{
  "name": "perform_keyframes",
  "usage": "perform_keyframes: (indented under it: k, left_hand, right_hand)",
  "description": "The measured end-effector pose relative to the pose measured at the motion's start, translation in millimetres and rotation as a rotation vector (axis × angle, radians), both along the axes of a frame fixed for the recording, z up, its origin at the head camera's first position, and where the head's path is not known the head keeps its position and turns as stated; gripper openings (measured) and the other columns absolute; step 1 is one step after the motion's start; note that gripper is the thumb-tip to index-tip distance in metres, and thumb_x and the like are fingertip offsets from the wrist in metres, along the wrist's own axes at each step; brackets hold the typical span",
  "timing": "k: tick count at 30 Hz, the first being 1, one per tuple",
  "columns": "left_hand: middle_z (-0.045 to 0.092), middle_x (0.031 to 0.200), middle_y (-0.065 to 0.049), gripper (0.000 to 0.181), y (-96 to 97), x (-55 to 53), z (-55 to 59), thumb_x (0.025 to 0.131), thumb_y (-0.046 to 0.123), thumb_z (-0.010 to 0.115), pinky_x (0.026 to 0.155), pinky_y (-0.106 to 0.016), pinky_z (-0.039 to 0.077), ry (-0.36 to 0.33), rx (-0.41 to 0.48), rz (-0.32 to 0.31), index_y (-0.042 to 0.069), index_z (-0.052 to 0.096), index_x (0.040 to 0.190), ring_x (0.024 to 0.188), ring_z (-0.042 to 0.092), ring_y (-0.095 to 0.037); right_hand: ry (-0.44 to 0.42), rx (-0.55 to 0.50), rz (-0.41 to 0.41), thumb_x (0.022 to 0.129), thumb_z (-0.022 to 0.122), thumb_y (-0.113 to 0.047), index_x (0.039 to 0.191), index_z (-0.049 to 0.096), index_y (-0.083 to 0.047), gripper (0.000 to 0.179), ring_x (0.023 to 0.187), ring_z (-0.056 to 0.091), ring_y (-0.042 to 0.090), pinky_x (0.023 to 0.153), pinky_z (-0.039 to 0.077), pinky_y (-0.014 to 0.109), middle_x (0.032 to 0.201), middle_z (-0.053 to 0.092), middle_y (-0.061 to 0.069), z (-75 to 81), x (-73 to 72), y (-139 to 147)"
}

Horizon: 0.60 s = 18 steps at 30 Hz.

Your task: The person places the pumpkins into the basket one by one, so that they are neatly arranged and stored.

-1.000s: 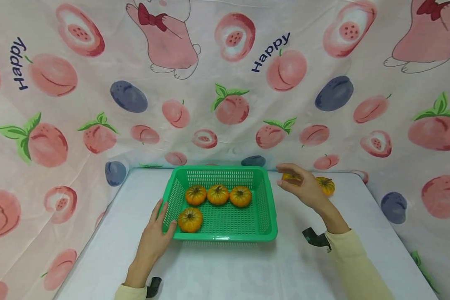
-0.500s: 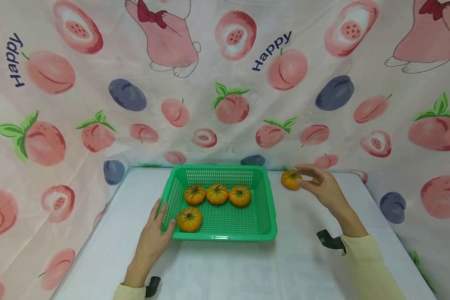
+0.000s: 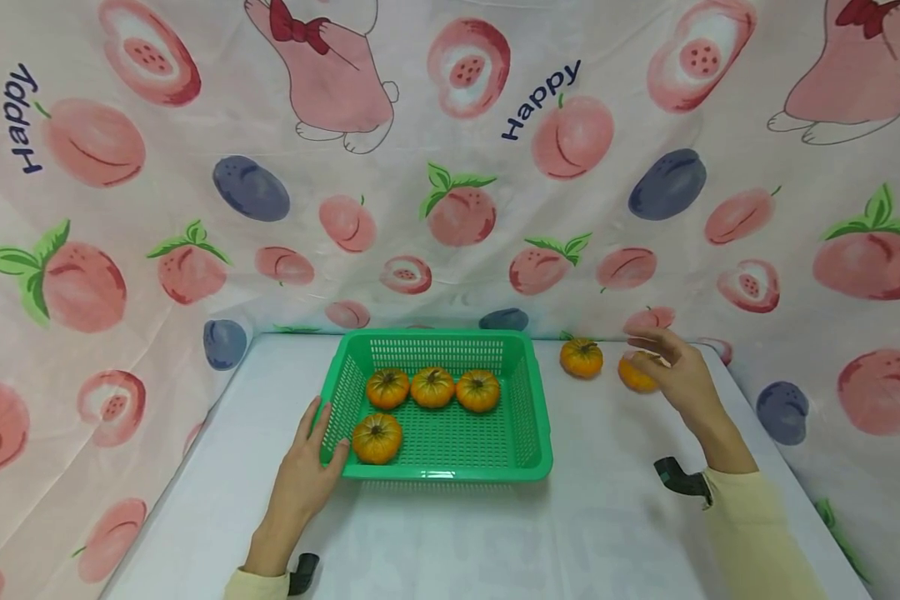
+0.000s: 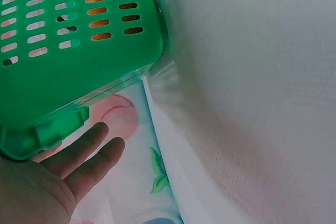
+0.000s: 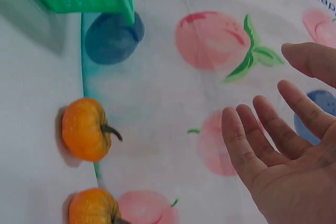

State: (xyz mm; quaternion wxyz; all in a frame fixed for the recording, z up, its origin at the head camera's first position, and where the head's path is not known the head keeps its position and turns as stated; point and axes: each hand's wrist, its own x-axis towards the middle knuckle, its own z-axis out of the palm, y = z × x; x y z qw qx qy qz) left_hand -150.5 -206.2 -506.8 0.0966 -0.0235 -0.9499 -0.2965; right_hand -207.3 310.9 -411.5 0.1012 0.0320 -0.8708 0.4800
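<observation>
at lower left of the head view, the left hand (image 3: pixel 303 479) lies with straight fingers at the basket (image 3: pixel 450 476), perhaps steadying it; four pumpkins (image 3: pixel 432 389) sit walled inside. at center right, the right hand (image 3: pixel 684 375) hovers, fingers loosely parted, holding nothing, near two pumpkins (image 3: pixel 581 360) on the table (image 3: pixel 480 542).

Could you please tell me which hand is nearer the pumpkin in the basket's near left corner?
Left: the left hand is at the basket, beside that pumpkin; the right hand is farther away, past the basket's right side.
</observation>
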Motion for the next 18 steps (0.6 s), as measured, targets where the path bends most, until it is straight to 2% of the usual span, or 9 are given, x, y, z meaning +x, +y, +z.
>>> perform_keyframes:
  k: [2, 6, 9, 13, 16, 18]
  left_hand:
    - [0.018, 0.165, -0.011, 0.068, -0.2, 0.1, 0.0, 0.1, 0.034, 0.054, 0.096, -0.061, 0.047, -0.003, 0.0, -0.001, 0.009, 0.027, 0.156, 0.133, 0.046, -0.047]
    - [0.017, 0.165, -0.01, 0.067, -0.2, 0.6, 0.3, 0.1, 0.035, 0.053, 0.096, -0.061, 0.047, -0.005, 0.001, 0.001, 0.01, 0.027, 0.156, 0.133, 0.046, -0.047]
    - [0.017, 0.165, -0.011, 0.067, -0.1, 0.9, 0.7, 0.1, 0.035, 0.053, 0.096, -0.061, 0.047, -0.001, -0.001, 0.002, 0.009, 0.027, 0.156, 0.133, 0.046, -0.048]
    - [0.018, 0.165, -0.011, 0.067, 0.4, 1.3, 1.8, 0.099, 0.033, 0.054, 0.096, -0.062, 0.047, 0.002, -0.001, 0.003, 0.009, 0.027, 0.156, 0.132, 0.047, -0.048]
    - [0.019, 0.164, -0.011, 0.067, 0.9, 1.6, 2.6, 0.099, 0.031, 0.055, 0.096, -0.062, 0.047, 0.004, 0.003, 0.003, 0.009, 0.028, 0.156, 0.131, 0.047, -0.048]
    - [0.019, 0.164, -0.011, 0.067, 1.2, 1.7, 2.8, 0.098, 0.03, 0.056, 0.095, -0.062, 0.047, 0.007, 0.002, 0.003, 0.008, 0.029, 0.155, 0.131, 0.048, -0.048]
  right_hand:
    - [-0.018, 0.006, -0.033, 0.096, 0.063, -0.036, 0.136, 0.055, -0.011, 0.048, 0.116, 0.052, 0.0, 0.097, 0.044, 0.012, 0.129, 0.061, 0.001, -1.4, -1.8, 5]
    - [-0.047, -0.015, -0.078, 0.095, 0.064, -0.04, 0.136, 0.055, -0.014, 0.05, 0.122, 0.05, 0.012, 0.11, 0.041, 0.044, 0.129, 0.061, 0.003, -5.6, -4.6, 15]
    - [-0.059, -0.037, -0.095, 0.095, 0.064, -0.04, 0.138, 0.054, -0.014, 0.052, 0.125, 0.047, 0.019, 0.108, 0.034, 0.063, 0.126, 0.06, 0.001, -9.2, -6.8, 21]
    - [-0.074, -0.039, -0.127, 0.095, 0.063, -0.041, 0.139, 0.052, -0.014, 0.053, 0.126, 0.047, 0.023, 0.108, 0.035, 0.064, 0.128, 0.059, 0.006, -14.2, -10.6, 27]
    - [-0.086, -0.043, -0.153, 0.095, 0.062, -0.043, 0.141, 0.051, -0.013, 0.056, 0.12, 0.048, 0.014, 0.108, 0.035, 0.064, 0.133, 0.055, 0.012, -18.6, -13.4, 32]
    - [-0.089, -0.048, -0.17, 0.095, 0.062, -0.043, 0.141, 0.051, -0.012, 0.057, 0.113, 0.048, 0.004, 0.107, 0.036, 0.062, 0.13, 0.056, 0.006, -21.5, -15.0, 35]
